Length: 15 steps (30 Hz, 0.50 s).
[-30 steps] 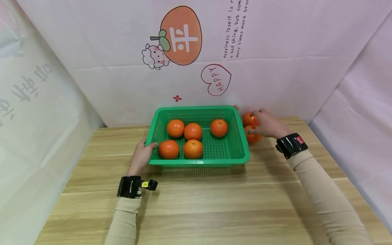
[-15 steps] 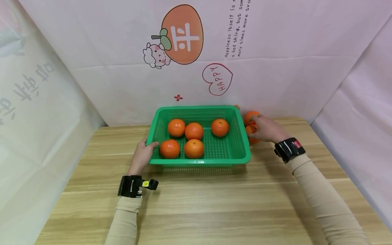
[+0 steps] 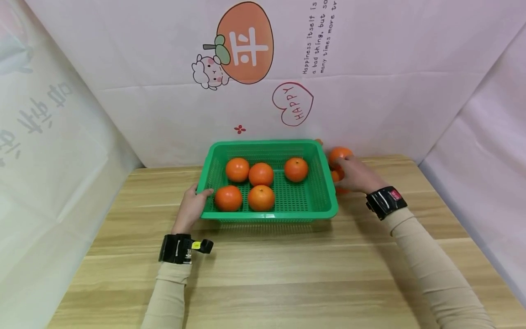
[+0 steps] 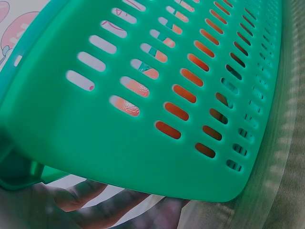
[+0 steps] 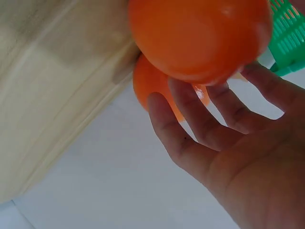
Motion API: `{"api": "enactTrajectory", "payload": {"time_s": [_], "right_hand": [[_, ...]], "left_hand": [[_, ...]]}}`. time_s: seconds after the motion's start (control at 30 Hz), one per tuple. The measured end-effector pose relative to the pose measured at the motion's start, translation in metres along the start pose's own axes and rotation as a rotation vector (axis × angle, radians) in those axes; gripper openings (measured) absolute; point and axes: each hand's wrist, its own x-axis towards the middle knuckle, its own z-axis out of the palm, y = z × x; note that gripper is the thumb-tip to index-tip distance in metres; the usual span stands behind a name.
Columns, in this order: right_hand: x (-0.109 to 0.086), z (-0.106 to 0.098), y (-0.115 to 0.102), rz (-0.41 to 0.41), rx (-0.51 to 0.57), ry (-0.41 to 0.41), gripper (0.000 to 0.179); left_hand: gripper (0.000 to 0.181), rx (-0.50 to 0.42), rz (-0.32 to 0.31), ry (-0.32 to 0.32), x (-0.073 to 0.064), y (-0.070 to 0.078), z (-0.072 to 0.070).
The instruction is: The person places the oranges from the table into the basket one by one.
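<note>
My left hand (image 3: 191,208) grips the left rim of a green plastic basket (image 3: 267,215), thumb over the rim; its fingers lie against the outer wall in the left wrist view. Several oranges (image 3: 261,198) sit inside the basket. Just outside its right wall, my right hand (image 3: 358,176) holds an orange (image 5: 200,38), fingers curled against its side and thumb mostly out of sight in the right wrist view. Behind that one, by the back cloth, rests another orange (image 3: 340,155), partly covered by the fingers.
A small orange patch (image 3: 318,141) shows behind the basket's back right corner. The wooden table (image 3: 279,274) meets a printed white cloth (image 3: 164,114) at the back, and cloth walls stand at both sides.
My right hand has moved slightly left and down, closing around the front orange beside the basket. The left hand keeps its grip on the basket rim.
</note>
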Motion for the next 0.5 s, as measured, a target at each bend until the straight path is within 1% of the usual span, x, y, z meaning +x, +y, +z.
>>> {"api": "enactTrajectory", "payload": {"time_s": [0.2,0.27,0.5], "right_hand": [[0.000,0.012,0.003,0.034,0.042,-0.031,0.063],[0.000,0.017,0.004,0.033,0.050,-0.023,0.064],[-0.001,0.033,0.010,0.048,0.019,0.006,0.070]], "left_hand": [[0.057,0.005,-0.001,0.001,0.000,0.000,0.000],[0.057,0.006,0.000,0.000,0.001,0.001,0.000],[0.059,0.007,-0.003,-0.004,0.003,0.001,0.000]]}}
